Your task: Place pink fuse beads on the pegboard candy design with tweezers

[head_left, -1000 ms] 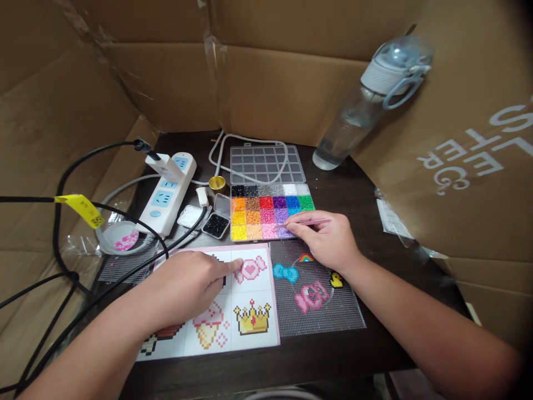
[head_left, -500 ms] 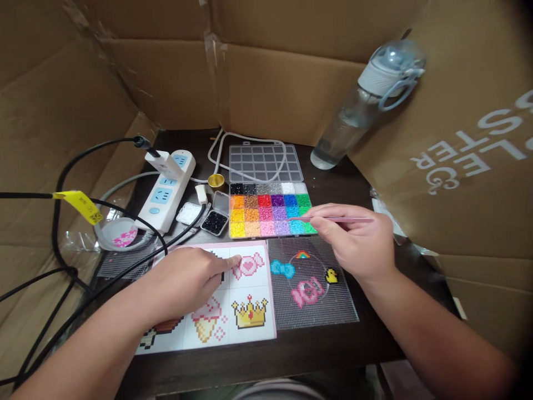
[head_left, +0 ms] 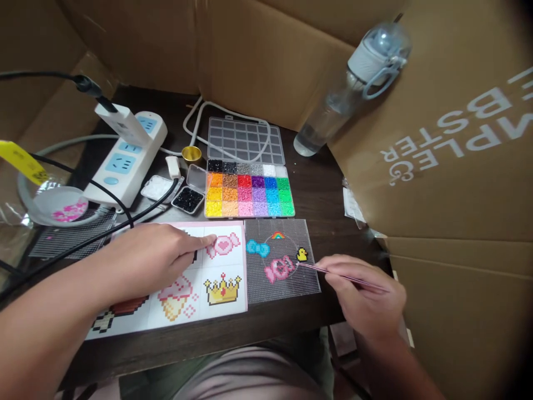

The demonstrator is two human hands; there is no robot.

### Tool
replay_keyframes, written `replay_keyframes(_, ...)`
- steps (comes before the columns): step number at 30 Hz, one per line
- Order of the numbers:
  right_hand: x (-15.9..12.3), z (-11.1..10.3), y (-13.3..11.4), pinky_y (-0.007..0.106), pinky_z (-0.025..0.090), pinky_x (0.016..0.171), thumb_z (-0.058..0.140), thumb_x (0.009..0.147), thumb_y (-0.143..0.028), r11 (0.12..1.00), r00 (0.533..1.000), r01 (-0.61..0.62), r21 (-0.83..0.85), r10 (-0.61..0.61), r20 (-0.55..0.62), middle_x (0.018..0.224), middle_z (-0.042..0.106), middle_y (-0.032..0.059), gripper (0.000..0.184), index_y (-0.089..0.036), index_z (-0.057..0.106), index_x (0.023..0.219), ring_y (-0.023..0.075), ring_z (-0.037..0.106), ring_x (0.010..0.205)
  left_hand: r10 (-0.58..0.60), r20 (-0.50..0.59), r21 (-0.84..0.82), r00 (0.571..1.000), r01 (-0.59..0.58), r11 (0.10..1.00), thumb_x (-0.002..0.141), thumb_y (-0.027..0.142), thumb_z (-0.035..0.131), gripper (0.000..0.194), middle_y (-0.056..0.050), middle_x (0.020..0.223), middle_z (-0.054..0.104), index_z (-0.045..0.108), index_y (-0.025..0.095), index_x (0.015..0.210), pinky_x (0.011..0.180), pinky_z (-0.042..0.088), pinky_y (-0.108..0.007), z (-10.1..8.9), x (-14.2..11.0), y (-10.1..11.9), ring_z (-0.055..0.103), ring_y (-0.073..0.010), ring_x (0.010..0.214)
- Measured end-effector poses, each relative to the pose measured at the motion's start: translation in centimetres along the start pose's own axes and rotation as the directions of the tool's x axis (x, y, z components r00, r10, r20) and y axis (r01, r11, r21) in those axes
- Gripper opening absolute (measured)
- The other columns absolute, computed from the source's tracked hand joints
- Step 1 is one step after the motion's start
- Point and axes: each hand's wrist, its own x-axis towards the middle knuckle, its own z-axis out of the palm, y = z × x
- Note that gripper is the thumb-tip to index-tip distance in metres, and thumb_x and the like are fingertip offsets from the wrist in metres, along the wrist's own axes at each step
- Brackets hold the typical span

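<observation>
My left hand (head_left: pixel 152 253) rests on the printed pattern sheet (head_left: pixel 200 319), index finger stretched to the pink candy picture (head_left: pixel 225 244) and the other fingers curled, holding nothing. Pink tweezers (head_left: pixel 353 279) are pinched in my right hand (head_left: pixel 368 294). Their tips are over the clear pegboard (head_left: pixel 291 289), between the yellow duck (head_left: pixel 302 254) and the pink bead candy (head_left: pixel 278 270); whether a bead is in them is too small to tell. A blue bead bow (head_left: pixel 258 248) and a small rainbow (head_left: pixel 278 235) also lie on the pegboard.
The sorted bead box (head_left: pixel 250 191) lies behind the pegboard with its lid raised. Small boxes of black beads (head_left: pixel 188 199) and white beads (head_left: pixel 156 188), a power strip (head_left: pixel 125 161) and cables are left. A water bottle (head_left: pixel 345 83) stands at the back right.
My right hand has brought the tweezers from the bead box forward to the pegboard. My left finger still points at the candy picture. The camera view has shifted.
</observation>
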Motion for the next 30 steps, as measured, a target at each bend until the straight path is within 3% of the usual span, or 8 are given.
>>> replay_keyframes(3, -1.2, -0.1, 0.9, 0.029, 0.061, 0.066, 0.068, 0.081, -0.007, 1.0, 0.999, -0.014, -0.018, 0.015, 0.043, 0.077, 0.077, 0.002, 0.02, -0.024, 0.075, 0.075, 0.0169, 0.073, 0.068, -0.031, 0.148, 0.143, 0.989, 0.01, 0.99, 0.096, 0.026, 0.035, 0.047, -0.008, 0.1, 0.075, 0.06, 0.041, 0.134, 0.067, 0.042, -0.031, -0.6, 0.1, 0.6, 0.066, -0.024, 0.08)
replay_keyframes(7, -1.6, 0.2, 2.0, 0.027, 0.061, 0.068, 0.069, 0.081, -0.006, 1.0, 0.995, 0.015, 0.013, -0.016, 0.095, 0.079, 0.078, 0.0018, 0.019, -0.023, 0.075, 0.076, 0.016, 0.074, 0.07, -0.068, 0.205, 0.171, 0.976, 0.032, 0.985, 0.096, 0.027, 0.038, 0.048, -0.007, 0.102, 0.074, 0.056, 0.04, 0.138, 0.068, 0.043, -0.031, -0.9, 0.3, 1.0, 0.065, -0.0229, 0.08)
replay_keyframes(14, -1.5, 0.5, 2.4, 0.022, 0.061, 0.071, 0.068, 0.08, -0.004, 1.0, 0.99, 0.02, 0.02, -0.023, 0.141, 0.081, 0.078, -0.0007, 0.021, -0.023, 0.074, 0.077, 0.0131, 0.074, 0.072, -0.037, 0.16, 0.163, 0.987, 0.01, 0.987, 0.094, 0.028, 0.036, 0.05, -0.009, 0.106, 0.074, 0.057, 0.04, 0.138, 0.074, 0.05, -0.04, -0.6, 0.1, 0.5, 0.068, -0.03, 0.084)
replay_keyframes(19, -1.4, 0.6, 2.4, 0.021, 0.06, 0.074, 0.067, 0.081, -0.004, 1.0, 0.988, 0.011, 0.008, -0.012, 0.155, 0.083, 0.079, -0.002, 0.023, -0.025, 0.075, 0.079, 0.0118, 0.074, 0.074, -0.047, 0.188, 0.185, 0.981, 0.012, 0.983, 0.09, 0.026, 0.04, 0.052, -0.009, 0.106, 0.075, 0.057, 0.04, 0.138, 0.075, 0.052, -0.042, -0.7, 0.3, 0.8, 0.068, -0.0315, 0.087)
replay_keyframes(30, -1.4, 0.5, 2.4, 0.019, 0.06, 0.075, 0.067, 0.081, -0.004, 1.0, 0.986, 0.001, -0.001, -0.001, 0.166, 0.083, 0.079, -0.0027, 0.023, -0.025, 0.075, 0.079, 0.011, 0.074, 0.075, -0.043, 0.176, 0.21, 0.984, 0.005, 0.978, 0.093, 0.024, 0.038, 0.052, -0.005, 0.11, 0.075, 0.055, 0.045, 0.137, 0.074, 0.049, -0.037, -0.5, 0.4, 0.7, 0.068, -0.0276, 0.087)
